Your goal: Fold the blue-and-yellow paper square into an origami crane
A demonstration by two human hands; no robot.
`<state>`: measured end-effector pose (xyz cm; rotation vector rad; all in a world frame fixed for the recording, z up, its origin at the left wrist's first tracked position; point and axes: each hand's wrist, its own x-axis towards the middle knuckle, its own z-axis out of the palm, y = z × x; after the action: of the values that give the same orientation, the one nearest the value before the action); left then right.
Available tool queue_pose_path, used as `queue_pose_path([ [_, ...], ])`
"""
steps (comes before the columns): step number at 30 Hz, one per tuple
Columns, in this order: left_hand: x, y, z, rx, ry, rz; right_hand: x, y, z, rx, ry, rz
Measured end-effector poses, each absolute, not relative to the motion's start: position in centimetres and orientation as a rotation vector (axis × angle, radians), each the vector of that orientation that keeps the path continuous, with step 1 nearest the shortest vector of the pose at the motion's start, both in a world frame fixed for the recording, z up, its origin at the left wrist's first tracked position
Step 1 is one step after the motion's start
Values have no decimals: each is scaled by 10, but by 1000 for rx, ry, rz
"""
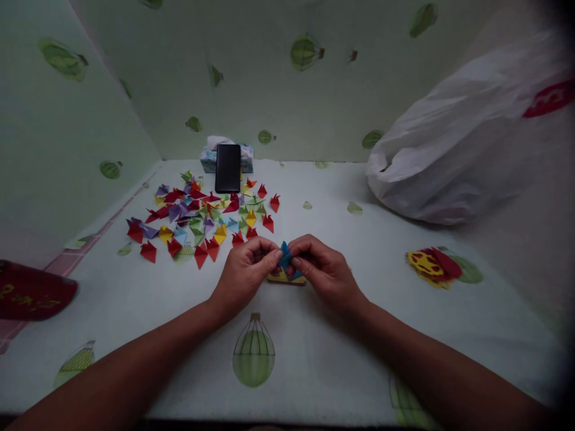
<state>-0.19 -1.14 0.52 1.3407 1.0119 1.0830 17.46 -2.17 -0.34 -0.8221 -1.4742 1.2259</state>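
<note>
A small blue folded paper is pinched between both of my hands above the middle of the table. My left hand grips its left side between thumb and fingers. From the other side, my right hand holds it the same way. Beneath my hands lies a small stack of square paper with a yellow top, partly hidden by them. Beyond my left hand, many origami birds in red, yellow, green, purple and light blue are spread over the tabletop.
A black phone leans against a tissue box at the back. At the right stands a big white plastic bag, with red and yellow cut-outs in front of it. A dark red object with yellow lettering is at the left edge.
</note>
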Motion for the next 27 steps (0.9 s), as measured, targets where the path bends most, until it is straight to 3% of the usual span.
queue_pose_path([
  [12, -1, -12, 2, 1447, 1066, 1084, 175, -18, -10, -963, -1285, 1412],
  [27, 1, -9, -5, 1101, 951, 973, 174, -20, -3, -1047, -1370, 1314],
])
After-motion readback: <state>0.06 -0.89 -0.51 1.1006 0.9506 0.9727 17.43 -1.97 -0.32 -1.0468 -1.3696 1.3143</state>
